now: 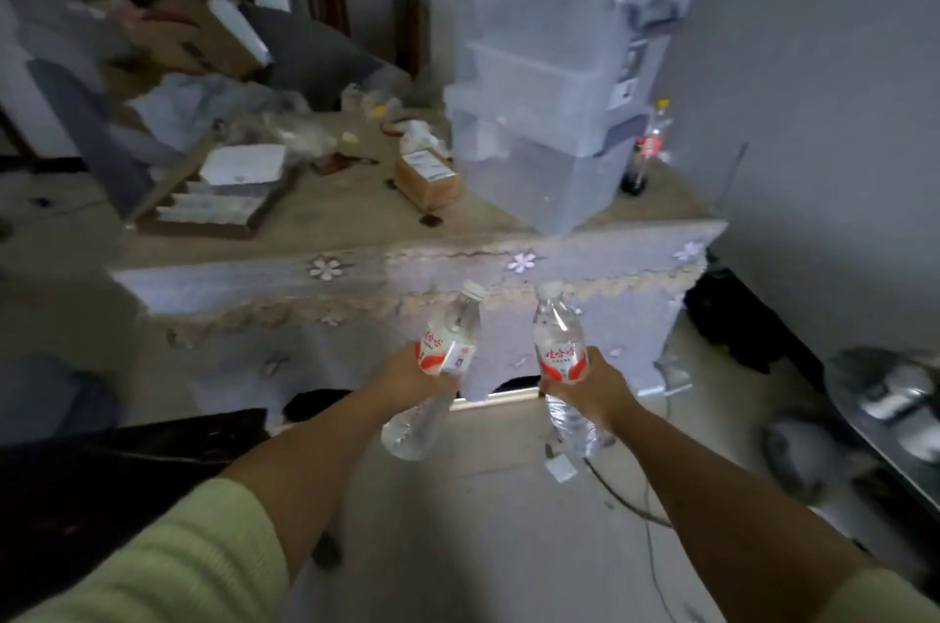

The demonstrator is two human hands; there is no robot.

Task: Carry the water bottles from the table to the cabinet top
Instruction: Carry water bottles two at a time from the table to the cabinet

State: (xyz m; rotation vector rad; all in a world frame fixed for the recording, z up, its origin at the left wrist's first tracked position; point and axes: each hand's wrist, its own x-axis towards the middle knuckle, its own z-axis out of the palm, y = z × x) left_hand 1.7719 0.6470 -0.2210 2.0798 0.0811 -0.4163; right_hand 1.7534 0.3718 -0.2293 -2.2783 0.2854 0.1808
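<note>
My left hand point(414, 375) grips a clear water bottle point(447, 347) with a red and white label and a white cap, tilted to the right. My right hand point(595, 383) grips a second clear water bottle point(559, 347) of the same kind, held nearly upright. Both bottles hang in the air over the floor, side by side and apart. Just ahead stands a cloth-covered surface point(356, 220) with a lace-edged, flowered drape down its front.
Stacked clear plastic bins point(554, 88) fill the covered top's right part, with a cola bottle point(648, 146) beside them. A small carton point(427, 177), an open box of papers point(224, 200) and cardboard clutter lie to the left. Cables cross the floor point(508, 520); metal bowls sit right.
</note>
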